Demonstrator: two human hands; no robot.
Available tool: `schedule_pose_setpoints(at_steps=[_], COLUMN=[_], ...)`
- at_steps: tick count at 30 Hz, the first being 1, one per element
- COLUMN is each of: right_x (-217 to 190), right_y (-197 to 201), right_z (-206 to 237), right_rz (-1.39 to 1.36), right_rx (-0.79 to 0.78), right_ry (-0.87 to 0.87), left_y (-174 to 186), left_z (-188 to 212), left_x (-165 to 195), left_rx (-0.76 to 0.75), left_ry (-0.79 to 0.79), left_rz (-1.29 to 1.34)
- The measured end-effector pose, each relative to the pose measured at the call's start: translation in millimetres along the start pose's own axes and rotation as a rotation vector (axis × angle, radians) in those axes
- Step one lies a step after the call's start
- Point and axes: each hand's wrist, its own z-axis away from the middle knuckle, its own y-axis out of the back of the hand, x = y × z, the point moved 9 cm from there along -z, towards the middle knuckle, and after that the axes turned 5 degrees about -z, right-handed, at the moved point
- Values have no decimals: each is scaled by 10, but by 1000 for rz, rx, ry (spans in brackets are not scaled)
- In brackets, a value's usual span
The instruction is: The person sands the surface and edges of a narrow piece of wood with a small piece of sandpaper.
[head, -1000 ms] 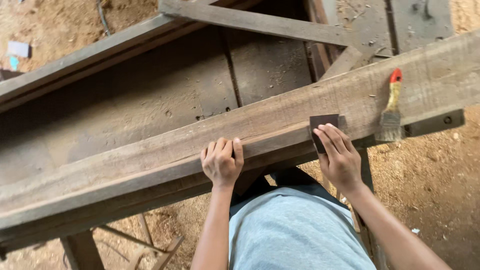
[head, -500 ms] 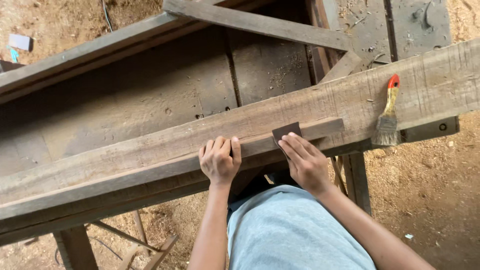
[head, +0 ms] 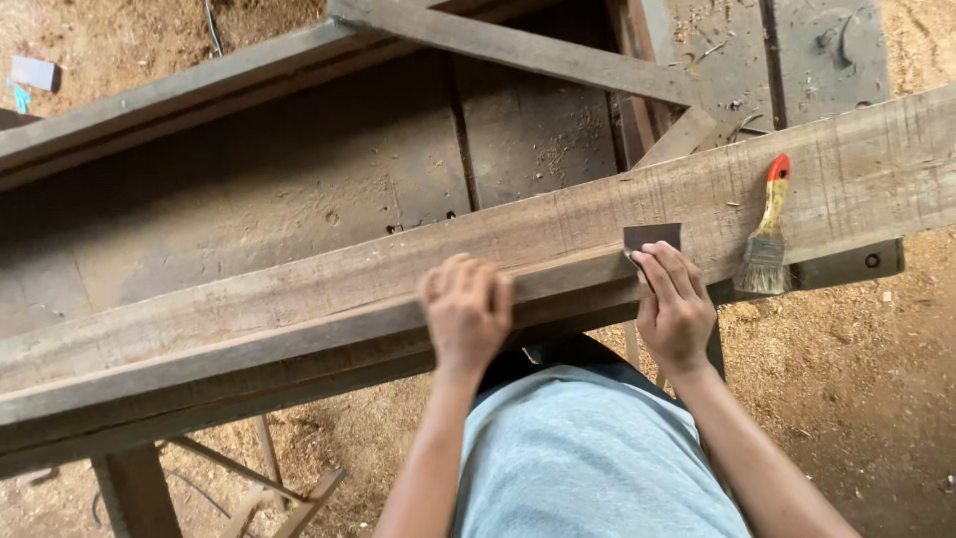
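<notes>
— Head view: what sits under the fingers, right of centre in the frame?

— A small dark sheet of sandpaper [head: 652,237], flat on the long wooden beam [head: 299,299] that crosses the frame from lower left to upper right. The right hand [head: 675,307] presses it down with its fingers stretched almost straight, spread flat over the lower edge of the sheet; nothing is gripped, the paper is only pinned to the wood (my guess is that flat fingers spread the pressure evenly).

— And the other hand?

— The left hand [head: 468,309] lies at centre frame, fingers curled loosely over the beam's near edge, touching the wood and holding nothing loose. It looks like a brace that keeps the beam steady.

— Anything else nearby?

— A paintbrush [head: 768,239] with a red-and-yellow handle rests on the beam just to the right of the sandpaper, bristles toward the near edge, within easy reach. Beyond the beam, in the upper half of the frame, lies a dark wooden table [head: 299,189], and sawdust covers the ground [head: 856,399] at lower right.
</notes>
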Motion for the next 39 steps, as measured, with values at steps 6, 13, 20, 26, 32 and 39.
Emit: schedule_pose_setpoints(at_steps=[6, 13, 20, 26, 32, 39], right_x=[19, -118, -83, -129, -220, -314], right_y=[-41, 55, 25, -15, -34, 129], right_z=[2, -45, -45, -21, -23, -59], right_rz=[-140, -214, -72, -89, -103, -64], right_rx=[-104, -13, 17, -21, -41, -2], right_ry=[30, 173, 43, 52, 128, 196], left_y=[-190, -135, -117, -109, -118, -48], left_z=[-27, -119, -130, -94, -63, -54], left_x=[420, 394, 408, 366, 320, 334], left_rx=[-121, -111, -92, -113, -148, -102], left_ry=[-80, -7, -15, -21, -20, -42], left_rz=[35, 60, 40, 95, 139, 149])
